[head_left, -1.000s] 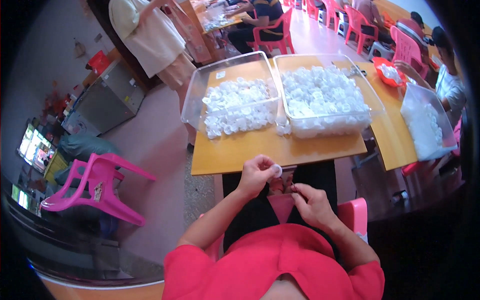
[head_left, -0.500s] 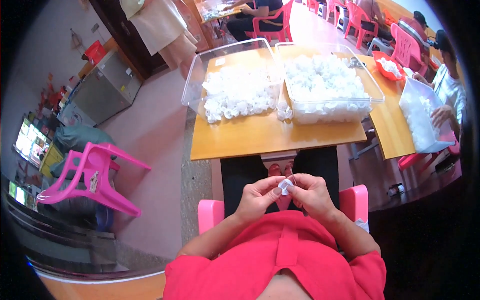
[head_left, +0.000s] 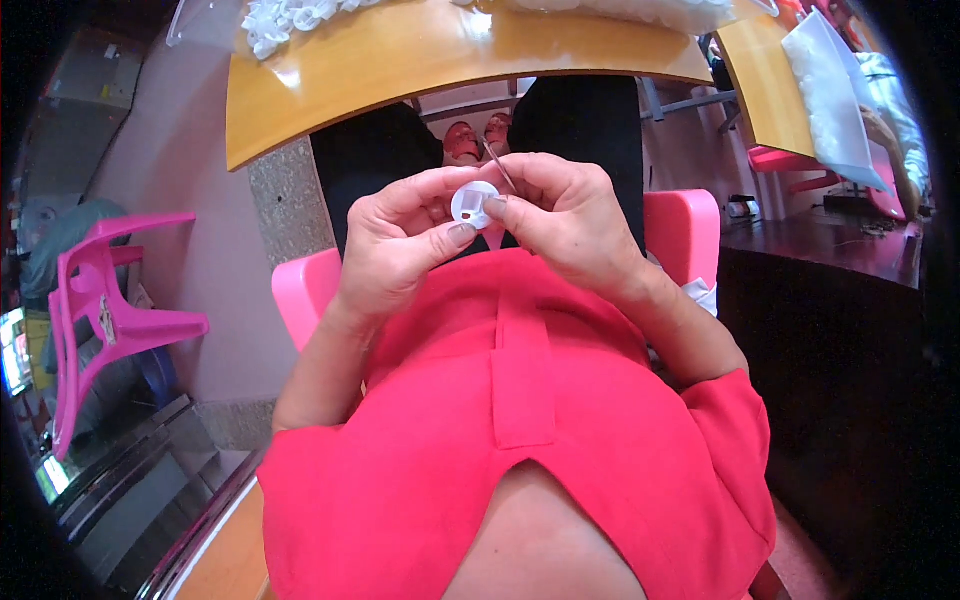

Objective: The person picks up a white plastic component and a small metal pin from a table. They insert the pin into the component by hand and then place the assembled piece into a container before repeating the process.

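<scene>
- Two tubs (head_left: 205,22) were cut off.
- Right hand (head_left: 565,215) held a partly hidden thin stick (head_left: 494,158).
- Left hand (head_left: 398,235) pinched a round white cap (head_left: 470,204), brown-flecked.

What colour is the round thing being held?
The round plastic piece is mostly white, clearest in the head view.

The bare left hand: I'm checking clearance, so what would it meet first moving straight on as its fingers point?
The round white plastic piece, which the left hand touches now; just beyond, likely the bare right hand, though depth there is hard to judge.
</scene>
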`<state>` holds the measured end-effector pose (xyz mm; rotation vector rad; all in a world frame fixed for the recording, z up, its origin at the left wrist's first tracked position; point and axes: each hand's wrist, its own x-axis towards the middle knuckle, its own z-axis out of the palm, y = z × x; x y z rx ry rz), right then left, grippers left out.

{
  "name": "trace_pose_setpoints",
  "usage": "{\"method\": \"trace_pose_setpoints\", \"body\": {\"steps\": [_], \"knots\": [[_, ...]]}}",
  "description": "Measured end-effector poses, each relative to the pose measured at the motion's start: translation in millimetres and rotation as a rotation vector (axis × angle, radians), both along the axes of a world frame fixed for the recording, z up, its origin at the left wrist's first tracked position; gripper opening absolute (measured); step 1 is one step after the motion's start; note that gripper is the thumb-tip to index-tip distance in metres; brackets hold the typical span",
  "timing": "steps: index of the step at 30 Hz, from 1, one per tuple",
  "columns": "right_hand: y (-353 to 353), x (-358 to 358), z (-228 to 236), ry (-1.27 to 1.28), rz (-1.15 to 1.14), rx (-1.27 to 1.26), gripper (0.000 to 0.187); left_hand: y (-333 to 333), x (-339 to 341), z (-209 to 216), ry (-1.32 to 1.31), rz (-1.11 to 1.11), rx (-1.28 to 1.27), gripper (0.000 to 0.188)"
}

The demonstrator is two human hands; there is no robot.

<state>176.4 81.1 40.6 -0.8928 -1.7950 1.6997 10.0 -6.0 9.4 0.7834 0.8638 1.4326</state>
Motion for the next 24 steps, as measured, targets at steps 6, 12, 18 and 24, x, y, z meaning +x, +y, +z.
{"method": "trace_pose_setpoints", "body": {"steps": [6,12,18,24], "knots": [[-5,11,-8,0.025,0.06,0.132,0.022,-5,0,-4,-0.049,-0.067,-0.037,0.034],[-8,10,-3,0.001,-0.022,0.327,0.015,-5,-4,-3,-0.105,0.0,0.036,0.042],[-10,16,-1,-0.009,0.19,0.69,0.029,-7,-12,4,-0.09,0.051,0.113,0.046],[-9,15,-1,-0.075,0.215,0.777,0.034,-5,-10,6,-0.018,0.034,0.157,0.037]]}}
